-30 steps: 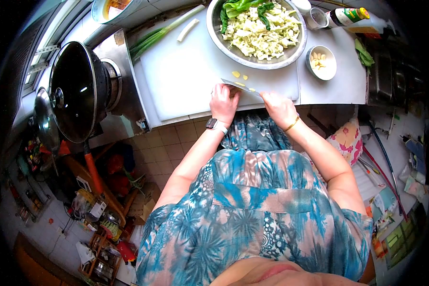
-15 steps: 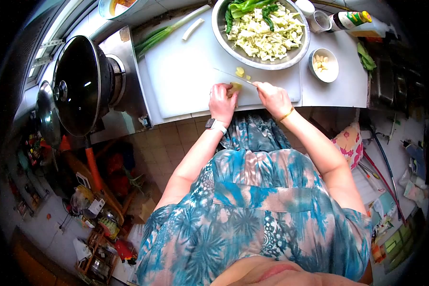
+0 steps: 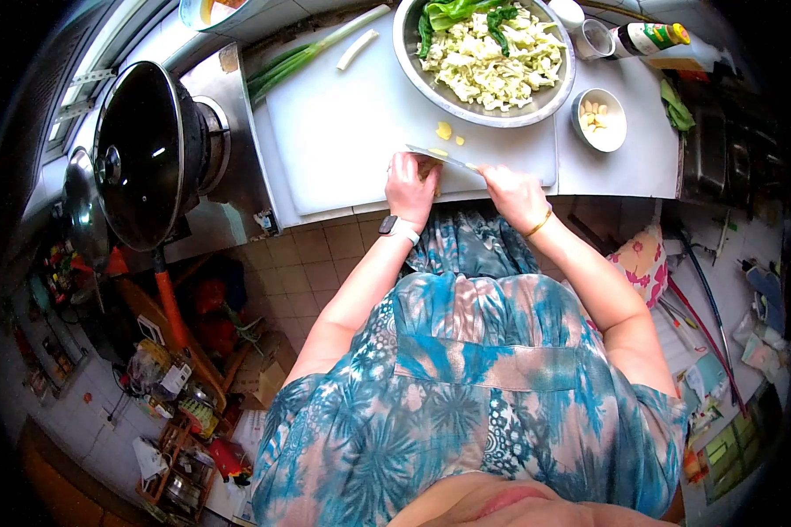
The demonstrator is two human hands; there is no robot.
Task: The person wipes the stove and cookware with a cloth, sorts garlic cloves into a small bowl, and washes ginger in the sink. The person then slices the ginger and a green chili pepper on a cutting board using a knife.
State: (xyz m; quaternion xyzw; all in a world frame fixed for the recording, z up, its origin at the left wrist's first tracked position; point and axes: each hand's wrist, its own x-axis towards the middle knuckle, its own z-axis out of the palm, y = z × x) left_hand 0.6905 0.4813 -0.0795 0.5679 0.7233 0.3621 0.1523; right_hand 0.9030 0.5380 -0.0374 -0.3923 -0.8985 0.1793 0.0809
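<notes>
My left hand (image 3: 410, 187) is closed around a piece of ginger (image 3: 435, 176), pressing it on the white cutting board (image 3: 325, 158); the fingers hide much of it. In my right hand (image 3: 514, 195) is a knife (image 3: 448, 158), its blade lying across the ginger beside my left fingertips. A pale yellow slice clings along the blade. Just beyond the knife, cut ginger slices (image 3: 445, 131) rest on the board. Behind them stands a large metal bowl (image 3: 404, 54) of chopped cabbage (image 3: 492, 66) with green leaves on top.
Green onions (image 3: 316, 54) lie at the board's far left. A small bowl (image 3: 599, 145) of garlic cloves sits to the right, with a sauce bottle (image 3: 646, 38) behind it. At the left a lidded black wok (image 3: 141, 158) stands on the stove.
My right hand has shifted slightly right and toward me. The knife has come down over the ginger, and a slice now shows on its blade.
</notes>
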